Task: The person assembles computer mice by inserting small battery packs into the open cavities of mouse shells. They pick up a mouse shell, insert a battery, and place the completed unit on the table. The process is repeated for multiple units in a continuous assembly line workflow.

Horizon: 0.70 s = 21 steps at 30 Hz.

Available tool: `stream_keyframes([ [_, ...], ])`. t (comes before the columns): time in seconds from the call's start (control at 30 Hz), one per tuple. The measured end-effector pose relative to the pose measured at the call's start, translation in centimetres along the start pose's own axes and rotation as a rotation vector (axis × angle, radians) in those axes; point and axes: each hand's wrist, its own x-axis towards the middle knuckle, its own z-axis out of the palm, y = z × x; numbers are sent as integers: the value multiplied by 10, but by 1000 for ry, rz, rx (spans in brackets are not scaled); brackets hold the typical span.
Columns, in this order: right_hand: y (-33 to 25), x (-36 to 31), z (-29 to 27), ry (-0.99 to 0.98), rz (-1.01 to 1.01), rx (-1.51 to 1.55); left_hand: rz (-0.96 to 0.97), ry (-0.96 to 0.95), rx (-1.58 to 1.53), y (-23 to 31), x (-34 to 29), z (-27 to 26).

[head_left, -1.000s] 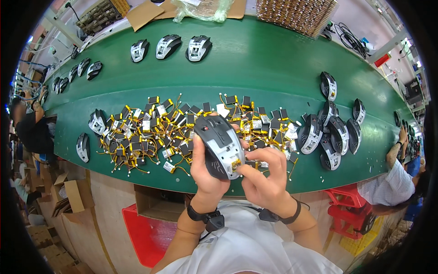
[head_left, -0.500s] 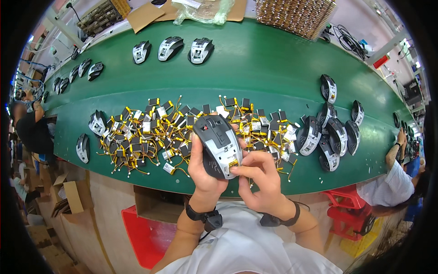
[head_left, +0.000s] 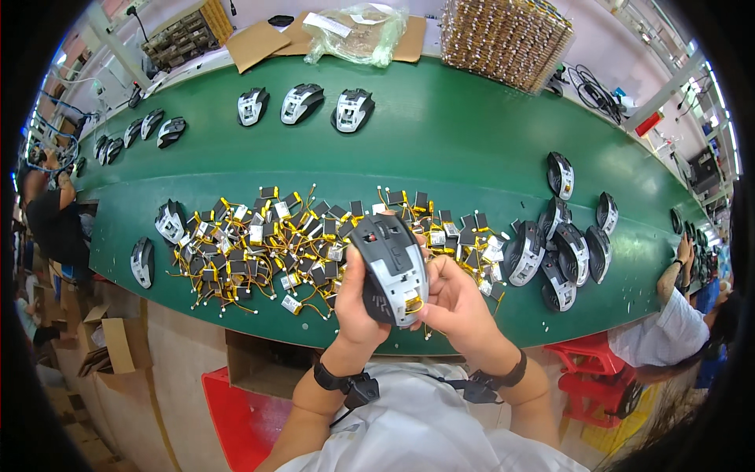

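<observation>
My left hand (head_left: 355, 303) cradles a black-and-grey plastic mouse shell (head_left: 389, 267) above the green table (head_left: 456, 149) while my right-hand fingers (head_left: 431, 308) pinch its yellow-wired part (head_left: 411, 302), seemingly not yet seated.

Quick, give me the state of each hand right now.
Left hand: closed around the computer mouse.
Right hand: fingers pressing a small yellow-wired part at the mouse's lower edge.

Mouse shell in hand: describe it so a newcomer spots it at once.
Start at the long green belt and find the heap of small black parts with yellow wires along its near edge. Just in front of the heap, the left hand and right hand hold a mouse shell. It is the only one lifted off the belt, grey and black underside up.
</observation>
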Motion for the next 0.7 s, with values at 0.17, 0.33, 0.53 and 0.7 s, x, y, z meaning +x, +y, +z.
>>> stream_keyframes([
  [0.17,-23,13,-7,-59,53,-72,-4,-79,161,11,18,-1],
  [0.33,-39,7,2,-132,14,-114,16,-142,25,22,24,11],
  [0.53,-34,5,0,-91,-31,-132,26,-141,25,18,20,13],
  [0.7,-31,3,-1,-51,-43,-117,25,-108,34,15,21,17],
])
